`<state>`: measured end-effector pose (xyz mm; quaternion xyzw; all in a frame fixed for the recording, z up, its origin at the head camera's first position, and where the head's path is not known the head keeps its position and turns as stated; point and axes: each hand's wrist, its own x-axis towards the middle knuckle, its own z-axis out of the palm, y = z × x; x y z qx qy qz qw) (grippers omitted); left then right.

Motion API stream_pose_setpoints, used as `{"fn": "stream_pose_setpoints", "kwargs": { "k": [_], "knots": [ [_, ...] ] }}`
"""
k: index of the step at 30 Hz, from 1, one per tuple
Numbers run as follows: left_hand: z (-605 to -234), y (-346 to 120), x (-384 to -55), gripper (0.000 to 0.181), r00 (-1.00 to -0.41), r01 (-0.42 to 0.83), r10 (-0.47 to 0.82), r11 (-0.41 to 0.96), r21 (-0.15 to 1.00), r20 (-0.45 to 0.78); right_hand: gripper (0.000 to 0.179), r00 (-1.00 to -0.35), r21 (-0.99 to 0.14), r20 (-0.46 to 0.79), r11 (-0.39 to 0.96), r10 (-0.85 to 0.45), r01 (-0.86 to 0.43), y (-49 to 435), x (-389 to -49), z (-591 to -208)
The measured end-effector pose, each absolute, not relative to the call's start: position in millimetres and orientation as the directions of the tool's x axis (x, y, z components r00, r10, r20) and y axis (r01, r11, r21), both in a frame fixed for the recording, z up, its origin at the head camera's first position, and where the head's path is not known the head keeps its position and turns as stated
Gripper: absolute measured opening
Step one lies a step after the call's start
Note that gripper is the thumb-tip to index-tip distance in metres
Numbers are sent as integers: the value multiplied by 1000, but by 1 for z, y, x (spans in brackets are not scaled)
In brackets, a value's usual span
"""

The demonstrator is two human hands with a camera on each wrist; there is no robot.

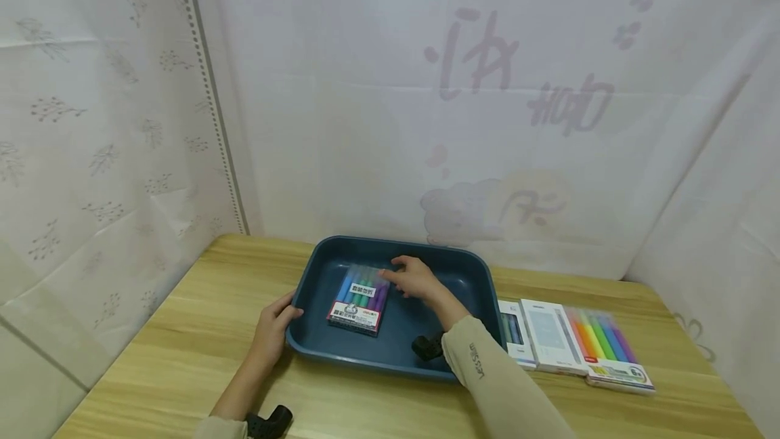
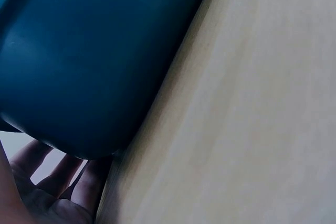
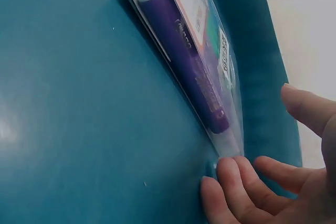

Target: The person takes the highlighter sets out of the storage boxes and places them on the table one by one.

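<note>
A dark blue plastic tray [image 1: 399, 347] stands on the wooden table. Inside, left of its middle, lies a clear pack of coloured markers [image 1: 358, 300] with a white label. My left hand [image 1: 272, 334] holds the tray's left side, thumb over the rim and fingers outside against the wall; the left wrist view shows those fingers [image 2: 86, 187] by the tray's underside. My right hand [image 1: 419, 281] is over the tray at the pack's far right corner. In the right wrist view its fingertips [image 3: 228, 169] touch or nearly touch the pack's clear end, while the thumb stays apart.
Right of the tray lie a white box with a window [image 1: 515, 334], partly hidden by the tray, another white box [image 1: 551, 337], and a rainbow marker pack [image 1: 612, 347]. A printed curtain [image 1: 365, 120] hangs behind the table [image 1: 183, 351].
</note>
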<state>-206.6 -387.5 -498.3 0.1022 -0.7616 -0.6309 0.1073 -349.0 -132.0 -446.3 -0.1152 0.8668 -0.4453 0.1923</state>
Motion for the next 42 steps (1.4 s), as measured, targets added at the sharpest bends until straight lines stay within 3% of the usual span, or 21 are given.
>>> {"fn": "stream_pose_setpoints", "kwargs": {
  "k": [12,25,42],
  "knots": [
    [-497,-388,-204,53,-954,-35,-300,178,983,20,83,-917,-738,-198,669,-346,-93,-141,-350,-458],
    [-497,-387,-207,55,-956,-44,-293,199,979,16,87,-898,-645,-176,736,-404,-205,-140,-350,-465],
    [-497,-388,-207,55,-955,-43,-294,219,975,24,83,-912,-686,-229,721,-340,-96,-147,-347,-462]
  ]
}}
